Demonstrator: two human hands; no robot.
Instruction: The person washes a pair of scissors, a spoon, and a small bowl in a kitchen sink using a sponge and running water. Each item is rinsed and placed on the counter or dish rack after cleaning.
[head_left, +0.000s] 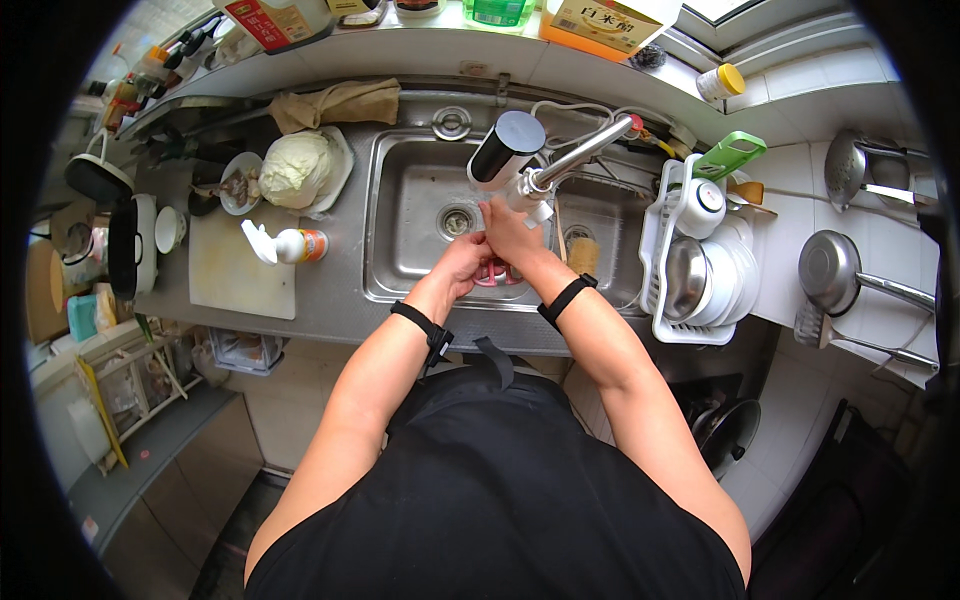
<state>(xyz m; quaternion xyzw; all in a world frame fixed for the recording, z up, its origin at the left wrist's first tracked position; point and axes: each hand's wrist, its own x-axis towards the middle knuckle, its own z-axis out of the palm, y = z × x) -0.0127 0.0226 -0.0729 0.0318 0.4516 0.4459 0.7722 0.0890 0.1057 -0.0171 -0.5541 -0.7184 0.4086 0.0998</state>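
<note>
Over the front of the left steel sink basin (397, 247), my two hands meet close together. Between them show the pink loop handles of what looks like a pair of scissors (491, 275); the rest of this tool is hidden by my fingers. My left hand (466, 261) grips it from the left. My right hand (514, 234) is on its other side, just below the faucet (529, 191), with its fingers around the part I cannot see. A black and white cylindrical unit (506, 150) sits on the faucet, above the basin drain (456, 221).
Left of the sink are a spray bottle (289, 245), a cutting board (244, 277) and a cabbage (296, 171) on a tray. The right basin holds a yellowish sponge-like piece (583, 256). A white dish rack (656, 292) with plates (739, 270) stands at the right.
</note>
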